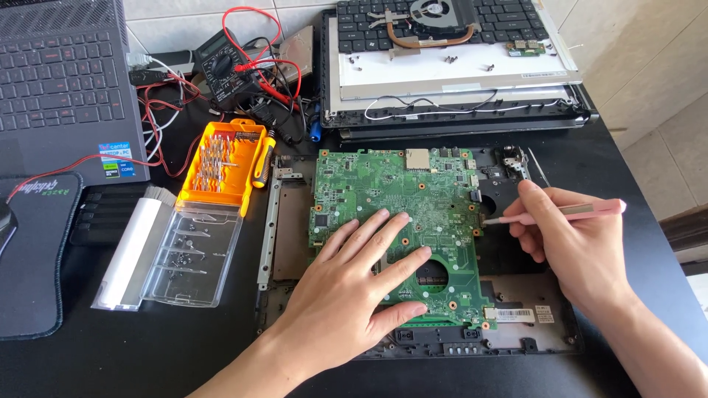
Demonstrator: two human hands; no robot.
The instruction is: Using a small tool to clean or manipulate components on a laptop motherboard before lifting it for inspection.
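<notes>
A green motherboard [383, 188] lies in a black laptop base [516, 295] in the middle of the dark table. My left hand [354, 291] rests flat on the board, fingers spread, pressing its lower middle. My right hand [571, 243] grips a pink pry tool [582, 211], held like a pen, with its tip touching the board's right edge.
An orange screwdriver bit set [219, 163] with a clear lid [193, 254] sits to the left. A multimeter [221, 70] with red leads stands behind it. A dismantled laptop with keyboard and heatsink [442, 44] lies at the back. Another laptop [63, 81] and a mouse pad [33, 250] are far left.
</notes>
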